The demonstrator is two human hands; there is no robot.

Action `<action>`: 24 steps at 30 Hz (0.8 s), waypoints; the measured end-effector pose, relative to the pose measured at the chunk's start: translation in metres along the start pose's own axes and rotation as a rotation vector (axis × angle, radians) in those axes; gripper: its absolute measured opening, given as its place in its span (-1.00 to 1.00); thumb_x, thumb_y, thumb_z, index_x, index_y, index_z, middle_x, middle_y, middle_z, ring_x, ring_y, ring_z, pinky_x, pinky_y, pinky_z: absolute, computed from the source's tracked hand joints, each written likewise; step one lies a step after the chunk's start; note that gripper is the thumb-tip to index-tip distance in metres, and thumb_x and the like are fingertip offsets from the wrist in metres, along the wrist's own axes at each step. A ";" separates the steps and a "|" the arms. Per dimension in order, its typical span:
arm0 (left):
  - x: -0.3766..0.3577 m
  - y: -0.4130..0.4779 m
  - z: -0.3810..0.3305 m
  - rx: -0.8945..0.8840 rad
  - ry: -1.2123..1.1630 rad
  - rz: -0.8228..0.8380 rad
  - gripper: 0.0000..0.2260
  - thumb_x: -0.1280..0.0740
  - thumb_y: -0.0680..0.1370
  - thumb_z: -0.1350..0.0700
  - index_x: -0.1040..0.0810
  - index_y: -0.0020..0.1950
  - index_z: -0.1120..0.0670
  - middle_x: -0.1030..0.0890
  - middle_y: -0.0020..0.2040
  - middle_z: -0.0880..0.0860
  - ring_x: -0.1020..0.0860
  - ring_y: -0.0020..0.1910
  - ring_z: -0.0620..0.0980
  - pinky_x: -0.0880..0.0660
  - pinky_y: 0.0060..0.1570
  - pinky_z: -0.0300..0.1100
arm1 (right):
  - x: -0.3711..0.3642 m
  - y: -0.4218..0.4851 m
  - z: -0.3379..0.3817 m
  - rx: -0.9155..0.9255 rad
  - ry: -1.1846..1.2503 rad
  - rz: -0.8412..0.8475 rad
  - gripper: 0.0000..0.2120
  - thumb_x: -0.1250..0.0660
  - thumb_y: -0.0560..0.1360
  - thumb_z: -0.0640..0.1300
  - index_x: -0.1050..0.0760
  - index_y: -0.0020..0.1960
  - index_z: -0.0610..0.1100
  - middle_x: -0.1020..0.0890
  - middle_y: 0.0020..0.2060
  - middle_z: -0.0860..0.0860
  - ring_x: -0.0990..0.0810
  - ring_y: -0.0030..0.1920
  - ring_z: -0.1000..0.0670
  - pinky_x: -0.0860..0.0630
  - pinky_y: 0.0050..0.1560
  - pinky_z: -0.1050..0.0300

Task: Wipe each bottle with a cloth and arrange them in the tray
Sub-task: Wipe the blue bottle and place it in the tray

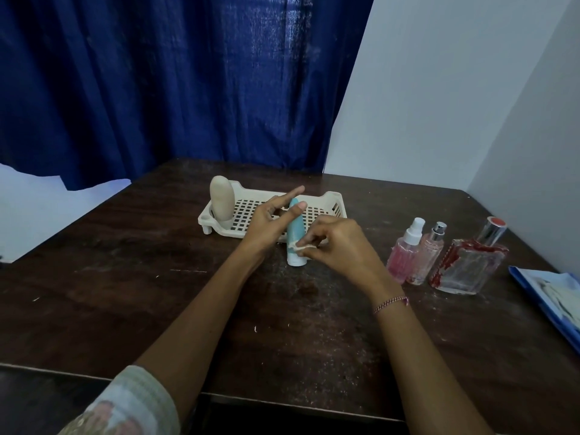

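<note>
A teal bottle with a white cap end (295, 237) stands cap-down on the dark table, just in front of the cream slotted tray (329, 205). My left hand (270, 219) steadies its upper part between thumb and fingers, index finger stretched out. My right hand (339, 246) pinches a small pale cloth (298, 245) against the bottle's lower side. A beige bottle (222, 200) stands upright in the tray's left end. Three more bottles wait at the right: a pink spray bottle (405, 251), a pale pink spray bottle (428, 254) and a square glass perfume bottle (470, 263).
A blue folder with papers (552, 296) lies at the table's right edge. A blue curtain (157, 89) hangs behind the table, and a white wall (439, 89) closes the right side. Small crumbs dot the table surface.
</note>
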State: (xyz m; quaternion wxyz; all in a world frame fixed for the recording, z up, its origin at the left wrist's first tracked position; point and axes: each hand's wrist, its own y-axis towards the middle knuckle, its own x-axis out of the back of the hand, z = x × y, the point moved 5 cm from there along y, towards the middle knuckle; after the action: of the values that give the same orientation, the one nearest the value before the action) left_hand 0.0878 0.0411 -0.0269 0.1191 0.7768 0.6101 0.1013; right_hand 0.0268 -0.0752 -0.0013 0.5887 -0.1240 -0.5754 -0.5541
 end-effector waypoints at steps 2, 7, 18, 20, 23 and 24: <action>-0.001 0.001 0.002 0.009 0.002 0.022 -0.66 -0.32 0.54 0.02 -0.49 0.31 -0.06 -0.47 0.37 -0.04 -0.36 0.37 -0.13 -0.32 0.21 -0.32 | 0.002 0.000 0.004 0.038 0.002 -0.098 -0.87 -0.47 0.39 -0.23 -0.65 -0.06 -0.16 -0.62 -0.14 -0.04 -0.56 -0.17 0.06 -0.55 -0.10 0.18; -0.002 0.003 0.004 0.041 0.017 0.043 -0.67 -0.22 0.60 0.01 -0.45 0.36 -0.02 -0.47 0.36 0.03 -0.40 0.35 -0.09 -0.37 0.21 -0.30 | 0.000 0.000 0.009 0.044 0.038 -0.226 -0.87 -0.45 0.39 -0.26 -0.65 -0.06 -0.17 -0.60 -0.15 -0.04 -0.56 -0.16 0.07 -0.53 -0.10 0.21; 0.008 0.011 0.018 0.130 -0.122 -0.068 -0.68 0.00 0.66 0.09 -0.54 0.17 0.04 -0.58 -0.08 0.01 -0.49 0.03 -0.02 -0.28 0.36 0.09 | -0.023 0.002 -0.008 -0.055 0.149 -0.051 -0.84 -0.52 0.32 -0.24 -0.65 -0.11 -0.12 -0.57 -0.14 0.01 -0.50 -0.17 0.11 -0.40 -0.14 0.47; 0.008 0.011 0.018 0.135 -0.159 -0.066 -0.68 -0.01 0.66 0.09 -0.55 0.14 0.03 -0.59 -0.09 0.02 -0.49 0.02 -0.01 -0.30 0.33 0.08 | -0.022 0.001 -0.016 -0.134 0.193 -0.129 -0.87 -0.50 0.35 -0.25 -0.63 -0.11 -0.13 -0.59 -0.15 0.02 -0.49 -0.21 0.13 -0.39 -0.16 0.47; 0.007 0.009 0.019 0.148 -0.203 -0.061 -0.67 -0.01 0.66 0.09 -0.58 0.11 0.02 -0.60 -0.07 0.04 -0.50 0.04 0.00 -0.31 0.33 0.08 | -0.023 0.000 -0.025 -0.253 0.242 -0.189 -0.89 -0.46 0.39 -0.26 -0.62 -0.09 -0.16 -0.63 -0.10 -0.02 -0.48 -0.24 0.19 -0.39 -0.19 0.53; 0.006 0.009 0.019 0.151 -0.224 -0.058 -0.67 -0.02 0.66 0.09 -0.59 0.10 0.01 -0.60 -0.06 0.04 -0.49 0.05 0.01 -0.31 0.32 0.07 | -0.023 -0.001 -0.026 -0.269 0.251 -0.195 -0.89 -0.46 0.39 -0.26 -0.62 -0.08 -0.16 -0.63 -0.09 -0.02 -0.48 -0.24 0.19 -0.39 -0.19 0.54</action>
State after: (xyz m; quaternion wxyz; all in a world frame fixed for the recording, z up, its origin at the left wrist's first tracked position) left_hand 0.1037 0.0438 -0.0422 0.1304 0.7721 0.6209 -0.0357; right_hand 0.0464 -0.0836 -0.0284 0.5777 -0.0753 -0.4274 -0.6914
